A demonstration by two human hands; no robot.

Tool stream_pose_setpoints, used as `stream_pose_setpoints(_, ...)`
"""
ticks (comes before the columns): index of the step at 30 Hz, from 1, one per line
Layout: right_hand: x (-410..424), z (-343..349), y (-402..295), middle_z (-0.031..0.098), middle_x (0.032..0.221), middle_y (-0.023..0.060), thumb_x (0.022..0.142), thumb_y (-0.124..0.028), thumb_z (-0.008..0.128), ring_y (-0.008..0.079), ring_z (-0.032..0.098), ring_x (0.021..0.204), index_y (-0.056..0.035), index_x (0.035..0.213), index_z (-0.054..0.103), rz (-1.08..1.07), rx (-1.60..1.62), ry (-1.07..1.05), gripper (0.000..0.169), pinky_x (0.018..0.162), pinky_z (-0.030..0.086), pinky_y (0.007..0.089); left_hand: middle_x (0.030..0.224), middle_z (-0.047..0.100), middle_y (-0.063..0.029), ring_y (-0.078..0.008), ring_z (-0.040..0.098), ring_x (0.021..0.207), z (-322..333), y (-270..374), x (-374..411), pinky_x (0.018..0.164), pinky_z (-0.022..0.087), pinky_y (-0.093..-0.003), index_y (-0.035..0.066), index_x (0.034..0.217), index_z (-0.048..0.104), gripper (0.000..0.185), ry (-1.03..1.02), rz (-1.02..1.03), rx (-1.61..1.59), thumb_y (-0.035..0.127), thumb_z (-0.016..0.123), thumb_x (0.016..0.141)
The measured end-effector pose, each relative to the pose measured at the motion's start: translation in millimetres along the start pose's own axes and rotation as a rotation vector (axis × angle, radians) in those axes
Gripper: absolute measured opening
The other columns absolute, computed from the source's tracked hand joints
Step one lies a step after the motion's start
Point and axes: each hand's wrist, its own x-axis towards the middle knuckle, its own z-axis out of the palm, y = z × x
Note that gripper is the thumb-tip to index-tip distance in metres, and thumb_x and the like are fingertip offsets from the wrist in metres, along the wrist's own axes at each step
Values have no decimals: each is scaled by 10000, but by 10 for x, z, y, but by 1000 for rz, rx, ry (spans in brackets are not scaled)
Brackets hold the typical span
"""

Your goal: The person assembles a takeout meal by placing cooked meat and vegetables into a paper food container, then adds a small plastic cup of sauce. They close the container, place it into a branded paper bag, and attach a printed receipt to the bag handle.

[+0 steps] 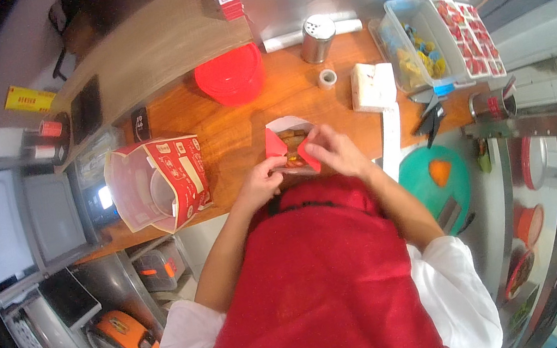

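A small red and white paper food box (274,142) stands on the wooden counter (229,127) just in front of my red apron (321,285). Browned food pieces (294,142) lie inside, with yellow and red bits at the near end. My left hand (261,183) grips the box's near left edge between thumb and fingers. On the other side, my right hand (338,150) has its fingers on the right red flap (310,158). The fingers hide part of the box's near and right sides.
Left stands an open red printed paper bag (185,174) with a round container inside. Behind are a red round tub (231,76), a metal shaker (318,39) and a tape roll (327,78). Rightward are napkins (372,87), a clear sachet bin (424,54), and black-handled scissors (429,116).
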Motion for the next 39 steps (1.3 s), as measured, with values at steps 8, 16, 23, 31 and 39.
stream_pose_setpoints(8,275,35,150,721,831,212,908,-261,644,406,721,771,-236,1353,668,-203,-468,-104,447,719,592,518,842,688,-20,-109,661,664,172,123,268,569,556,-253,76,1079,657,151,187,-262,-360,210,636,1013)
stream_pose_setpoints(16,19,-5,205,707,798,162,955,-346,646,370,703,731,-226,1309,681,-310,-573,-124,375,655,569,501,992,714,-93,-193,749,762,213,223,444,655,625,-310,51,1124,617,181,278,-379,-561,156,663,984)
stream_pose_setpoints(23,-625,-1512,974,603,1213,253,853,-430,789,433,621,1005,21,1298,569,379,-903,1101,670,865,535,511,966,729,-104,-199,754,795,199,188,404,672,630,-289,49,1062,634,124,265,-389,-466,125,678,975)
stream_pose_setpoints(31,-904,-2214,1750,683,1121,252,763,-450,815,423,666,1068,71,1219,588,949,-243,584,729,864,578,466,1039,722,-149,-253,763,870,122,285,465,732,653,-318,9,1099,615,153,233,-433,-497,83,678,981)
stream_pose_setpoints(39,-1311,-922,404,673,1050,115,842,-134,612,204,684,923,25,1344,540,549,779,61,531,721,643,388,1054,727,-151,-236,760,895,169,207,458,774,652,-335,0,1111,632,154,210,-385,-489,104,652,999)
